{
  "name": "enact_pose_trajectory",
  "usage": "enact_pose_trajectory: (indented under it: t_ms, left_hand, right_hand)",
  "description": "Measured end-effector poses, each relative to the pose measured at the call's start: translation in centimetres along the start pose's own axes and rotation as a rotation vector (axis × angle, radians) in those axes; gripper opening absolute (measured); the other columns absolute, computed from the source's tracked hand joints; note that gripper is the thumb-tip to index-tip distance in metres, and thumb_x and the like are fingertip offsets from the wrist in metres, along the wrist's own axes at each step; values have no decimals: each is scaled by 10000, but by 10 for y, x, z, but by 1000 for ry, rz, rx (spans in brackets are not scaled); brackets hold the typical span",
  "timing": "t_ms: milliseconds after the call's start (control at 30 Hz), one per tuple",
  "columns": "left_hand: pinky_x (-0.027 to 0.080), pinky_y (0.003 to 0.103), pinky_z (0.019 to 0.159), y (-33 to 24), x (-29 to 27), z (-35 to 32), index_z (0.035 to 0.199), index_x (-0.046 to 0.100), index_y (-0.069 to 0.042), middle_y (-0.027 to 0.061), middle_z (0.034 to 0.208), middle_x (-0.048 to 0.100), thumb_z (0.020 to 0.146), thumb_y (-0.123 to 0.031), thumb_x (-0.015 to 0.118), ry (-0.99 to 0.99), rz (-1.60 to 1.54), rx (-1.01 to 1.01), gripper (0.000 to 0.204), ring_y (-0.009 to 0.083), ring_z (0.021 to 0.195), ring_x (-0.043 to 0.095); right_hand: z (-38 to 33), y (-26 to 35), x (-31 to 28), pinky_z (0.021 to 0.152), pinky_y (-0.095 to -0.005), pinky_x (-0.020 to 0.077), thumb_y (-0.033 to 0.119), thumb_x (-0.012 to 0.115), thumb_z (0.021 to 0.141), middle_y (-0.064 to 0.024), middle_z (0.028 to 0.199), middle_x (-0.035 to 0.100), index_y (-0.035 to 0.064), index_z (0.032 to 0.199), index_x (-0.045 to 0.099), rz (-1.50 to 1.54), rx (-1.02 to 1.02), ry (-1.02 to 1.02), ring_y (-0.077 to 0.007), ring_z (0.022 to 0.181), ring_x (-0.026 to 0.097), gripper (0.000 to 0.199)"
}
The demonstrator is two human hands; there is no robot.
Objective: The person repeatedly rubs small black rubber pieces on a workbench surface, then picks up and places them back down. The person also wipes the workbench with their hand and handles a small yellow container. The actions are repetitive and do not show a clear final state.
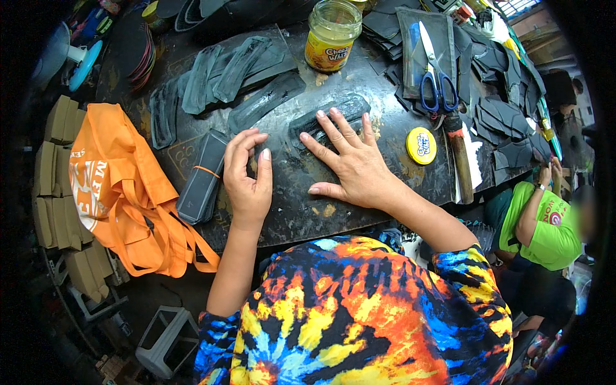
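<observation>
My right hand (353, 157) is spread out, its fingertips resting on a long dark strip (346, 106) with a raised oblong outline, lying on the black worktable (289, 199). To its left, my left hand (247, 176) hovers or rests with loosely bent fingers, thumb apart, and nothing seen in it. Right beside that hand lies a bundle of dark flat pieces (200, 186) held by an orange rubber band. Another similar strip (266, 99) lies just beyond, and several more are spread in an overlapping pile (221, 74) at the far left.
A glass jar (333, 38) with a yellow label stands at the back; its yellow lid (421, 146) lies at right. Blue-handled scissors (436, 80), a wooden-handled tool (460, 157) and dark cut pieces (504, 119) are farther right. An orange bag (122, 186) hangs left. A person in green (545, 224) sits right.
</observation>
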State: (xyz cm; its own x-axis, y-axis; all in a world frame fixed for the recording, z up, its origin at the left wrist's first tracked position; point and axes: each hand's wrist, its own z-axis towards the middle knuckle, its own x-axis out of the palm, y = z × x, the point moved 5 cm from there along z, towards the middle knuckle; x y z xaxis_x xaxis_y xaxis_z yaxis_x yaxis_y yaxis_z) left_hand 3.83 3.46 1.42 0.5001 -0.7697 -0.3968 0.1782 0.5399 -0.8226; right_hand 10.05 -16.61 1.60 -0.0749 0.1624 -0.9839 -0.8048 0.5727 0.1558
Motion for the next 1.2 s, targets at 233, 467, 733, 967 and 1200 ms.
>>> enact_pose_trajectory:
  t_ms: [233,467,733,967,1200]
  left_hand:
    - [512,327,961,-9,2,3,1190,677,-9,145,1281,657,966,-23,634,29,18,29,229,232,1142,644]
    - [501,393,997,-20,9,30,1236,673,2,173,1268,656,926,4,615,156,24,12,315,316,1171,644]
    - [469,442,1045,-29,49,64,1249,692,-23,174,1244,662,852,-70,698,408,293,151,400,376,1185,614]
    - [478,466,981,-40,73,65,1162,704,-34,134,1160,665,813,-140,763,445,515,175,369,356,1132,617]
    - [472,479,924,-42,83,61,1098,635,-61,115,1100,679,781,-113,762,448,550,178,345,336,1106,633]
  right_hand:
    - [-6,-9,-20,1202,-748,105,738,616,893,-238,1657,335,121,1397,665,338,3,-9,-416,1593,185,798]
    - [-9,-13,-7,1194,-758,90,764,633,842,-237,1665,327,69,1531,514,9,132,-74,-402,1589,211,985]
    - [-18,-37,-26,1209,-738,121,569,736,887,-226,1602,415,86,1210,709,427,129,-172,-427,1574,237,581]
    - [-20,-96,-37,1222,-702,127,592,778,839,-221,1617,398,138,1364,649,56,278,-296,-413,1568,256,707]
    - [-3,-79,-24,1195,-749,119,731,652,857,-208,1621,410,183,1448,628,-136,160,-236,-386,1566,272,806]
